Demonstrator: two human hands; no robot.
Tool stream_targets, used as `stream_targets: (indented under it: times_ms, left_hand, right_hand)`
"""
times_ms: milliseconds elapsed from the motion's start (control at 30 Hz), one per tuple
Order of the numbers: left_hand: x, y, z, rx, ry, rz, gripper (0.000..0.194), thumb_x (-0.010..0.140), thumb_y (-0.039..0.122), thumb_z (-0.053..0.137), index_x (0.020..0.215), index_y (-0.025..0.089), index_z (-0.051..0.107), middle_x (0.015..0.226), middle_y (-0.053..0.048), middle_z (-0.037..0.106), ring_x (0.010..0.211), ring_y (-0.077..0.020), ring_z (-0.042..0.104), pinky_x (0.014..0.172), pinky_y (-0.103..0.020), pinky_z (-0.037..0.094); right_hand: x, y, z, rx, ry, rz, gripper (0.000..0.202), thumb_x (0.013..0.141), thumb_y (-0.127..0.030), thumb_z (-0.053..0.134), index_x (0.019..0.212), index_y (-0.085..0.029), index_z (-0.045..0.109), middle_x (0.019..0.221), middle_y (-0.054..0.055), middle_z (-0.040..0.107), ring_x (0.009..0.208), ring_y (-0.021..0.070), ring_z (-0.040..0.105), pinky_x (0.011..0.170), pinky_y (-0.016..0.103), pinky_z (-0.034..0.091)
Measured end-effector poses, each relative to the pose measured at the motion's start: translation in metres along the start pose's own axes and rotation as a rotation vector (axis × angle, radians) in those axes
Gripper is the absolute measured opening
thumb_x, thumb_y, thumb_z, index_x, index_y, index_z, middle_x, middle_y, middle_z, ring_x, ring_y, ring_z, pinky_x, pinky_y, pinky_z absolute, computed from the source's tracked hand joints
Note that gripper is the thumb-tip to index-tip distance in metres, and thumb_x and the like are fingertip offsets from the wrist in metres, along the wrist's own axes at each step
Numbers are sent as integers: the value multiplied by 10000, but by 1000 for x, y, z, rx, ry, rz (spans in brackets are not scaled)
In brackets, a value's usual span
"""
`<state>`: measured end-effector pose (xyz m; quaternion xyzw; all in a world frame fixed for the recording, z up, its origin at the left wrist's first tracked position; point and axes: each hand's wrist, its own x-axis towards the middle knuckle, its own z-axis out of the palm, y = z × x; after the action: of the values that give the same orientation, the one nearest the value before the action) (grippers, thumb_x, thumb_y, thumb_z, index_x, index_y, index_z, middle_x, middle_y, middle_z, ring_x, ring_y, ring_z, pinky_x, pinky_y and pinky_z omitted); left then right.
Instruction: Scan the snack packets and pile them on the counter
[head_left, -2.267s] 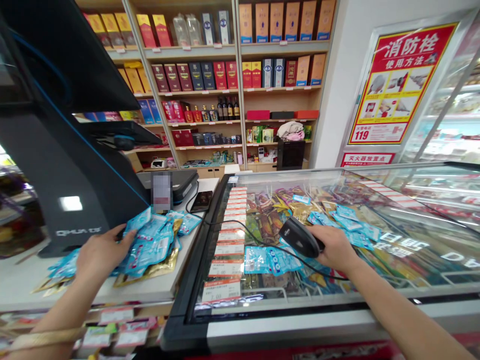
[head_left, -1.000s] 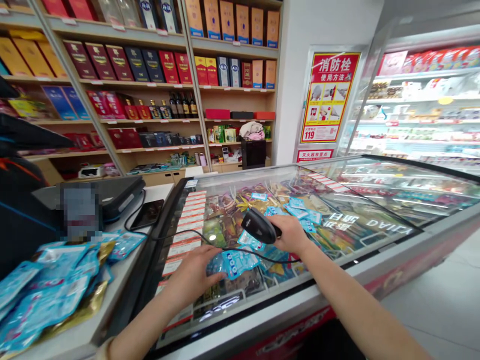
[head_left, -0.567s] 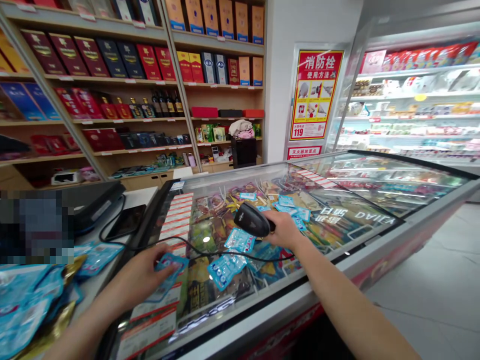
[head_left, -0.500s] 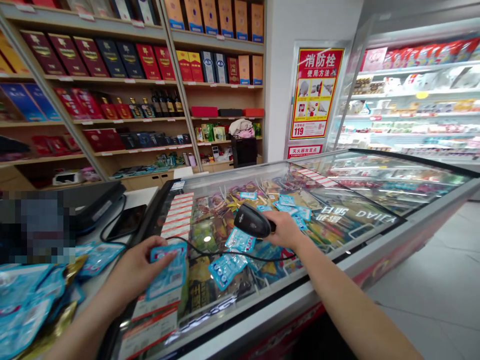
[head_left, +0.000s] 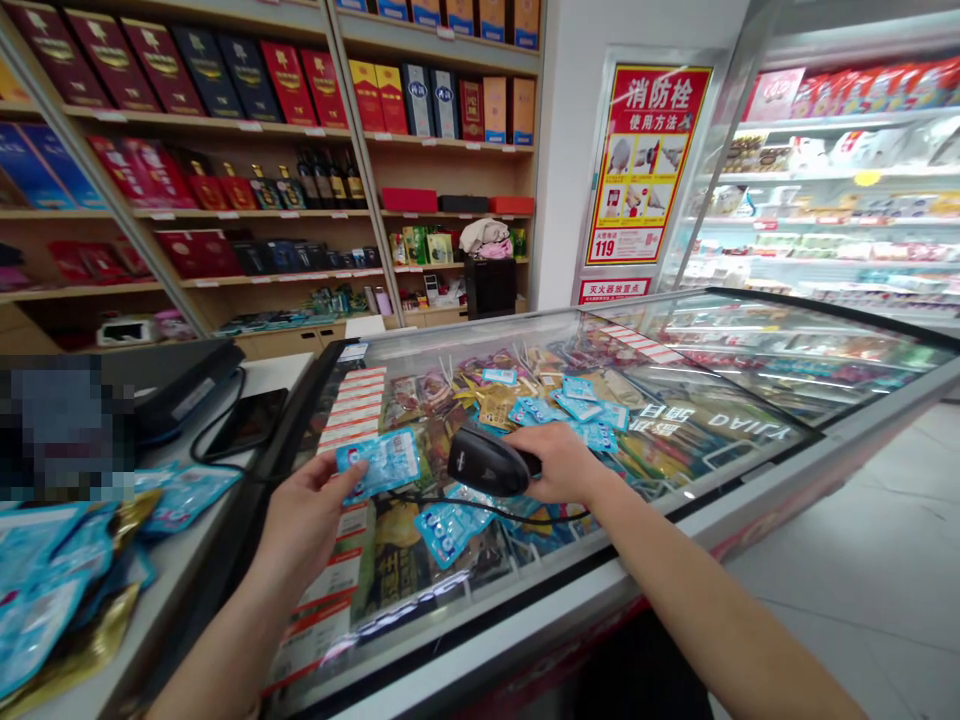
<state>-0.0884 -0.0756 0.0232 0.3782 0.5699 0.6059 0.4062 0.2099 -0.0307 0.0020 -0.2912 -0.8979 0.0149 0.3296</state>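
Between the thumb and fingers of my left hand [head_left: 311, 505] is a small blue snack packet [head_left: 381, 464], held above the left end of the glass-topped freezer [head_left: 517, 580]. My right hand [head_left: 559, 462] grips a black handheld barcode scanner [head_left: 487, 461], whose head points left toward that packet. The scanner's black cable [head_left: 517, 519] runs across the glass. Below the scanner lies a loose blue packet [head_left: 450, 532]. Beyond my right hand, more blue packets [head_left: 581, 408] and a gold packet [head_left: 499, 405] rest on the glass.
On the counter at left, blue and gold packets [head_left: 45, 590] are heaped near a dark phone [head_left: 251, 420] and a black counter machine [head_left: 187, 375]. Shelves of boxes and bottles [head_left: 322, 180] stand behind. A lit refrigerated display [head_left: 847, 190] is at the right.
My left hand has raised its packet and turned it from upright to nearly level, closer to the scanner. The scanner has shifted slightly left and down. The view has tilted a little.
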Motion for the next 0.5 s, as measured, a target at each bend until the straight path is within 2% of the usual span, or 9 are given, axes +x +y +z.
stream_targets:
  times_ms: [233,500]
  left_hand:
    - [0,-1,0,62,12,8,489,466,379,823,893,183,686,849,-31,736,719,-174,677,707,-296,563]
    - [-1,0,0,72,30,6,500,444,396,813,873,173,685,868,-42,740,714,-177,673,690,-283,557]
  right_hand:
    - [3,-7,1,-53,-69,-31,305,681,-260,613,981,-225,660,851,22,721,731,194,663,630,266,430]
    - [3,-8,1,-66,-100,-27,320,682,-257,628,998,-216,653,886,34,732,770,198,672,642,255,435]
